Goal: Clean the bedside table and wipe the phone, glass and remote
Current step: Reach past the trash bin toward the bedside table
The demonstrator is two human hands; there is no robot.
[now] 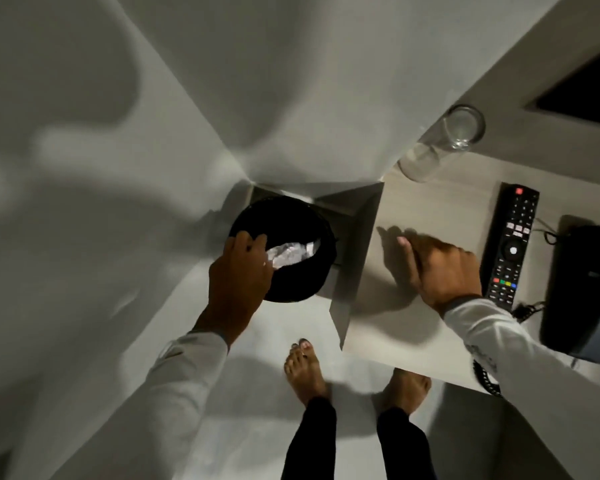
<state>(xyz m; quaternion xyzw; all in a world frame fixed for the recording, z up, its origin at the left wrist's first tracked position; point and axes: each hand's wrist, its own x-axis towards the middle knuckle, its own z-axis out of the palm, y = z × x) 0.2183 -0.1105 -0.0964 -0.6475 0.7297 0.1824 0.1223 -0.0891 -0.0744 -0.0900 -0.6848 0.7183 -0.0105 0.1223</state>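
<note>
The pale bedside table (430,209) fills the right side. My right hand (437,268) lies flat on its top near the left edge, palm down and holding nothing. A black remote (510,244) lies just right of that hand. A clear glass (444,143) stands at the table's far corner. The dark phone (582,289) sits at the right edge, partly cut off. My left hand (238,282) grips the rim of a round black bin (298,282), held beside the table's left edge. Crumpled shiny paper (288,254) lies inside it.
White walls meet in a corner behind the bin. My bare feet (303,372) stand on the pale floor in front of the table. A coiled phone cord (485,379) hangs off the table's front edge under my right sleeve. A dark recess (589,88) shows at the top right.
</note>
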